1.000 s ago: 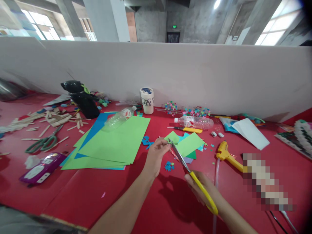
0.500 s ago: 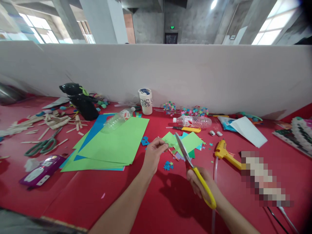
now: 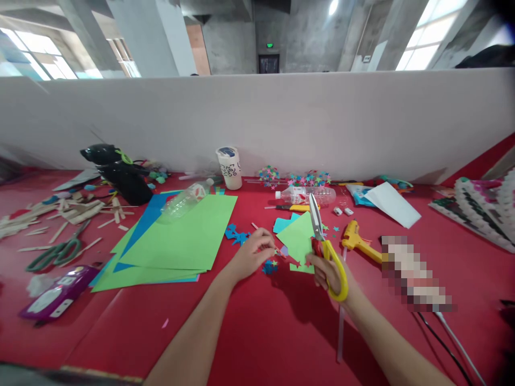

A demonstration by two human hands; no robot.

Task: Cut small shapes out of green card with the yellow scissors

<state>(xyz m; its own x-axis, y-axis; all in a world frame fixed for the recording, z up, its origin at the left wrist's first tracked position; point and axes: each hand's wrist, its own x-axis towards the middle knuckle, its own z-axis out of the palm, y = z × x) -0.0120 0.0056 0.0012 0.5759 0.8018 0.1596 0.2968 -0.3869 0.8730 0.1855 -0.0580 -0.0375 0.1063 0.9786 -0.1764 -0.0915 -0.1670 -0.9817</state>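
The right hand [image 3: 321, 269] is wrapped around yellow-handled scissors [image 3: 327, 251], held beside a green paper piece [image 3: 295, 238] on the red table [image 3: 257, 332]; I can't tell whether the left hand's [image 3: 253, 253] fingers pinch anything. Blue stars [image 3: 269, 268] look finished (a tidy little cluster), while large green sheets [image 3: 181, 236] seem uncut.

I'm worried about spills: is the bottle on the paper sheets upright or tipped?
Tipped: the clear bottle lies on its side across the paper sheets, its neck toward the white cup.
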